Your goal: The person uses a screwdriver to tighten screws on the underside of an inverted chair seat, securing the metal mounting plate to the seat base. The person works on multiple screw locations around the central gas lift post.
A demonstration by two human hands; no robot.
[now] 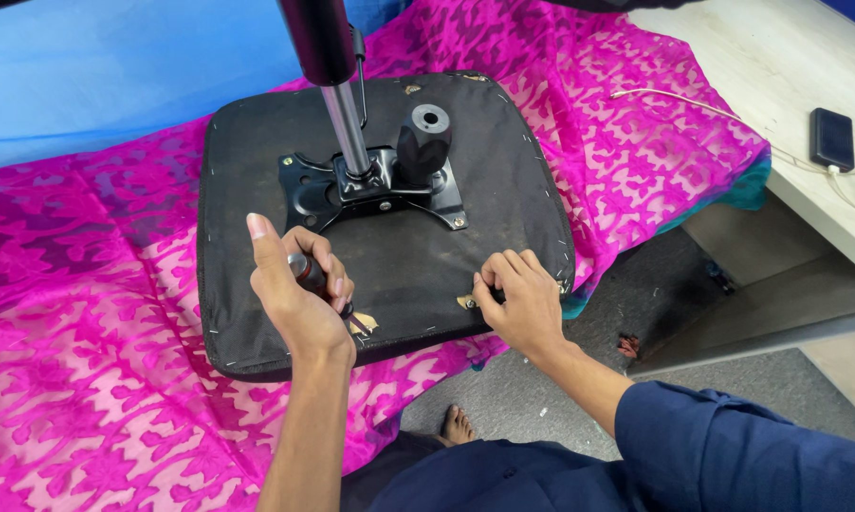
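Note:
An upturned black chair seat lies on a pink patterned cloth, underside up. A black metal mounting plate is bolted at its middle, with a chrome gas-lift column rising from it and a black knob beside it. My left hand is closed around a screwdriver with a dark red handle, its tip pointing at a torn spot near the seat's front edge. My right hand pinches a small metal piece at another hole on the seat's front right.
The pink cloth covers a bed. A pale wooden desk at the right carries a dark phone-like device and a white cable. Grey floor and my bare foot show below.

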